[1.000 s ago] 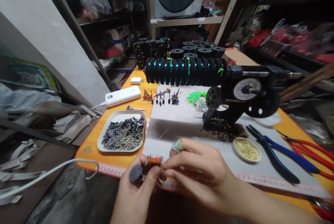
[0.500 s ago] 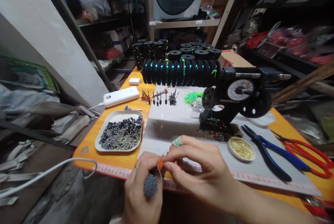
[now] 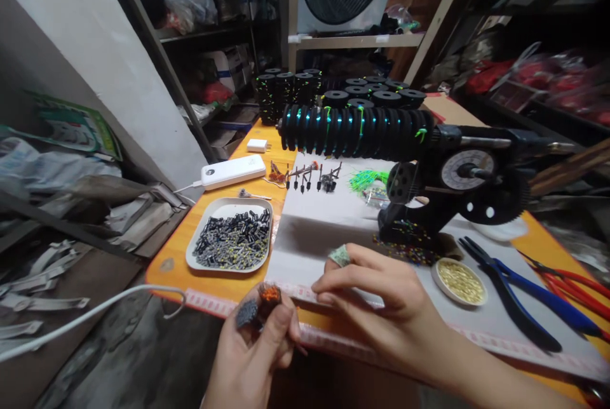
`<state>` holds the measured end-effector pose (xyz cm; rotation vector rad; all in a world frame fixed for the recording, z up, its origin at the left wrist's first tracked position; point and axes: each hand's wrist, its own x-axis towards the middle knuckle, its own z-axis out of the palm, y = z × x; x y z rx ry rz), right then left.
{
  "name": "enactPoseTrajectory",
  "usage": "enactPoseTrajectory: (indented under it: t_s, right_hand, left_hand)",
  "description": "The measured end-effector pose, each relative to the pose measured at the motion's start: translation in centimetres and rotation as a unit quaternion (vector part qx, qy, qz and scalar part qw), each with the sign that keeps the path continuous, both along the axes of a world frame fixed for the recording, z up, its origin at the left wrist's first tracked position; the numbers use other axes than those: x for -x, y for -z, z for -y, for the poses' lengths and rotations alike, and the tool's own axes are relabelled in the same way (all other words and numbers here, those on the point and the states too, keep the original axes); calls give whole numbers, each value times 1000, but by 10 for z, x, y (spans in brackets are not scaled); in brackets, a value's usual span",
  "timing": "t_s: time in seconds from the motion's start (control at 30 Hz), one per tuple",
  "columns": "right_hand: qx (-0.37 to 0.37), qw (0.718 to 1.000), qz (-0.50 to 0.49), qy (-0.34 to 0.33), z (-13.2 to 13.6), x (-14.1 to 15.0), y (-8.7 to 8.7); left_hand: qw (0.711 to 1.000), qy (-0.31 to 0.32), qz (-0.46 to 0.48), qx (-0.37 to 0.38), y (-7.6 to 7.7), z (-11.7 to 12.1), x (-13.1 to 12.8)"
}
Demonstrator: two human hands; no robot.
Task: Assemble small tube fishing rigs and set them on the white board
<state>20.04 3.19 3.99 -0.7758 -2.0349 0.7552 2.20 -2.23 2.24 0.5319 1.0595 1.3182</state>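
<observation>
Your left hand [image 3: 255,347] is at the near edge of the tabletop [image 3: 164,256], and its grip is closed around an orange-tipped bundle [image 3: 269,295]. The bundle sits between thumb and curled fingers, its orange end facing up. A grey cluster [image 3: 246,314] is noted in the same hand, just to the left of the orange end; whether the two are joined cannot be determined.

Your right hand [image 3: 381,291] is raised just to the right, apart from the left. Thumb and forefinger lie close together, pointing toward the bundle; whether that grip retains anything cannot be told. A greenish finger wrap [image 3: 339,256] is worn on one finger.

To the left of your hands stands a white tray [image 3: 227,207] containing small black and grey parts [image 3: 233,241]. A white power bank [image 3: 233,171] lies behind it. To the right of your right hand, a round dish [image 3: 441,293] holds gold-coloured bits [image 3: 460,281]; beside it are pliers [image 3: 487,264] with blue and black handles. Beyond your hands, a black machine [image 3: 410,218] supports a horizontal ribbed roll [image 3: 357,131]. Green strands [image 3: 366,180] lie on the white sheet [image 3: 309,206] near its base.
</observation>
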Motion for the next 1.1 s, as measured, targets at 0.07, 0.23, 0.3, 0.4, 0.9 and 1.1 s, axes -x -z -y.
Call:
enactPoseTrajectory:
  t_s: [0.07,0.23,0.3,0.4,0.9,1.1]
  right_hand:
    - [-5,1000,11,-6,0,0,1]
    - [-17,999,16,-25,1,0,3]
    - [-17,999,16,-28,1,0,3]
    - [-18,999,10,-28,2,2,1]
    - [-29,999,0,17,8,8,-3]
    - [-99,994,32,20,5,6,-9]
  left_hand:
    - [1000,-6,11,-2,0,1,2]
    - [1000,-23,12,5,0,2,4]
    - [1000,-17,6,4,0,1,4]
    - [1000,-6,-3,-6,0,0,3]
    - [970,-88,-199,-112,17,-1,-8]
    - [929,-128,-265,-223,18,-4,3]
